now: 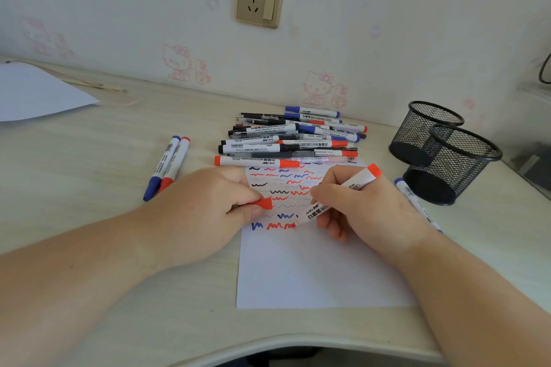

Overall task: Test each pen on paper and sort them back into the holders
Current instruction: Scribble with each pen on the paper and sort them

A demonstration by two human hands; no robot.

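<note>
- I count two mesh holders, standing touching each other beyond my right hand.
- Two capped markers lie side by side beyond my left hand, one blue, one red.
- One blue marker lies just right of my right hand.
- One red marker is in my right hand, and one red cap in my left.
- One scribbled sheet lies under both hands; a second sheet sits far off to the left.
- The pile of pens beyond my hands overlaps too much for me to count.

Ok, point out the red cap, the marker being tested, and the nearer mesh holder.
red cap [264, 203], head view, its exposed end.
marker [317, 211], head view, printed barrel.
nearer mesh holder [447, 170], head view, front mesh wall.
</note>
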